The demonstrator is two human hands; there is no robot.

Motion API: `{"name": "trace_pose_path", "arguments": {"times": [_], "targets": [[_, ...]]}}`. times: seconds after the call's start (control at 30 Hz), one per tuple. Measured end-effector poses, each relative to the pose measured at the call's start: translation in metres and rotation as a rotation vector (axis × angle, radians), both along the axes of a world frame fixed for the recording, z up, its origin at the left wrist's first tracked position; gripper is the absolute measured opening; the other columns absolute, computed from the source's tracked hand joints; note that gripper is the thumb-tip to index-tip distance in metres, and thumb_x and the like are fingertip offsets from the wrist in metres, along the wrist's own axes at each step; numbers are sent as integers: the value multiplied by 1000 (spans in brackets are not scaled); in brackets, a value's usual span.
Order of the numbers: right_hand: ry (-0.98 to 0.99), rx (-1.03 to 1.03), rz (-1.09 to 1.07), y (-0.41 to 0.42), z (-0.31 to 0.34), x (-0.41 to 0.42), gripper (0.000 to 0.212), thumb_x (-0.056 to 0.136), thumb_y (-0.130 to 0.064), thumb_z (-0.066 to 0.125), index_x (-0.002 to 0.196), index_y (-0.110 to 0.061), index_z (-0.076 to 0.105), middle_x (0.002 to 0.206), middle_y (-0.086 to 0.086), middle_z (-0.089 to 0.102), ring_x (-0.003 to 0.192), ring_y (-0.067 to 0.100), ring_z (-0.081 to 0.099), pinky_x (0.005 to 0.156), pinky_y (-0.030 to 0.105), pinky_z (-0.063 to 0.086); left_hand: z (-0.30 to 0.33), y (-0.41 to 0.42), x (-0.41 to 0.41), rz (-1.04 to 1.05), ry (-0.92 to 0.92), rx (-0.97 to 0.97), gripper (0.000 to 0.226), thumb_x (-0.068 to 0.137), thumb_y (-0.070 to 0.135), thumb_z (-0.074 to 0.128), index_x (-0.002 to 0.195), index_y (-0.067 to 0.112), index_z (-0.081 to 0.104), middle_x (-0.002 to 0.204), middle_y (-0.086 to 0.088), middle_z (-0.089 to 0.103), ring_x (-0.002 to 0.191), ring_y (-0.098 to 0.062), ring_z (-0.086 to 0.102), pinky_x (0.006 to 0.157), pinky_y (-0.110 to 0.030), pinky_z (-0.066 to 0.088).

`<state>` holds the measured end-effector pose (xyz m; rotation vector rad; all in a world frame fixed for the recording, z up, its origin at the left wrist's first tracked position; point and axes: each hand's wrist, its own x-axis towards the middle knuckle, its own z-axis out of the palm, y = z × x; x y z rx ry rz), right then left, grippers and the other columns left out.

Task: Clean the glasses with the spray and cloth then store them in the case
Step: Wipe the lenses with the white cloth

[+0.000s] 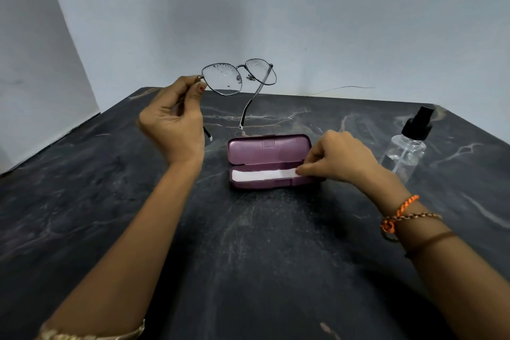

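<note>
Glasses (238, 76), lenses beaded with droplets, held above the far part of the dark table (248, 243) by the left hand (172, 121), whose fingers pinch the left temple hinge. Open purple case (269, 160) at centre; the right hand (340, 156) pinches the white cloth (262, 175) lying inside it. Spray (408, 143) stands upright at right, apart from the case.

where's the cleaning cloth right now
In the head view the white cloth lies folded in the lower half of the open purple case at table centre; the right hand pinches its right end, left of the spray bottle.
</note>
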<state>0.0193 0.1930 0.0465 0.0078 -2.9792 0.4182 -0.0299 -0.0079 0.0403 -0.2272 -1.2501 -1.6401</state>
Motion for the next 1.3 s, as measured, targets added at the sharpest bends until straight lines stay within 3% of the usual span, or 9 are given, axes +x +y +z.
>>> {"name": "trace_pose_path", "arguments": {"times": [0.17, 0.3, 0.5, 0.73, 0.83, 0.97, 1.1, 1.17, 1.3], "targets": [[-43, 40, -7, -4, -2, -3, 27, 66, -41, 76, 76, -16, 73, 77, 3, 69, 78, 21, 64, 67, 34, 51, -2, 5, 2, 25, 40, -44, 33, 74, -7, 67, 105, -2, 56, 90, -2, 63, 68, 9, 61, 71, -12, 50], [-38, 21, -8, -5, -3, -3, 26, 67, -37, 77, 80, -15, 72, 84, 6, 69, 83, 25, 64, 74, 38, 54, -1, 7, 2, 26, 37, -75, 32, 74, -4, 68, 104, 0, 57, 88, 0, 63, 69, 8, 61, 71, -14, 51], [-65, -46, 104, -5, -10, -4, 7, 72, -21, 73, 69, -17, 69, 72, 3, 62, 81, 25, 64, 77, 38, 54, -2, 9, 3, 24, 51, -93, 33, 74, -2, 69, 105, 2, 57, 89, 6, 63, 70, 6, 62, 72, -15, 52], [-32, -11, 207, 0, -14, -3, 15, 79, -20, 63, 65, -22, 59, 72, -1, 62, 79, 21, 62, 74, 38, 53, -7, 11, 1, 30, 62, -139, 30, 74, -3, 68, 102, 3, 59, 88, 4, 63, 70, 8, 62, 71, -13, 52], [38, 7, 263, 3, -14, -3, 21, 81, -21, 57, 61, -25, 50, 70, -4, 57, 72, 17, 54, 72, 37, 51, -7, 12, 1, 17, 62, -145, 29, 74, -3, 68, 102, 3, 59, 85, 8, 63, 71, 8, 61, 71, -15, 53], [175, -114, 293, 3, -16, -4, 11, 81, -19, 54, 72, -18, 49, 74, -3, 51, 73, 17, 47, 67, 32, 40, -7, 12, 2, 17, 63, -151, 29, 75, -1, 69, 102, 4, 60, 88, 4, 63, 72, 7, 62, 72, -17, 53], [302, -402, 184, 2, -16, -4, 16, 81, -13, 53, 66, -17, 48, 57, -9, 49, 52, 3, 48, 53, 15, 36, -7, 12, 0, 22, 67, -155, 30, 74, -3, 69, 103, 0, 60, 90, 1, 63, 72, 7, 62, 72, -16, 53], [275, -782, 104, -1, -13, -4, 21, 84, -9, 51, 65, -16, 49, 56, -6, 56, 45, -3, 54, 45, 7, 38, -7, 12, 1, 26, 71, -154, 29, 74, -3, 69, 102, -1, 61, 89, -1, 64, 72, 6, 62, 72, -16, 53], [53, -1650, 25, 0, -3, -2, 9, 87, -8, 48, 80, -5, 53, 62, 8, 70, 56, 15, 69, 49, 21, 56, -5, 12, 3, 34, 107, -152, 30, 74, -1, 70, 102, 4, 60, 88, 8, 64, 73, 4, 63, 72, -18, 54]]}}
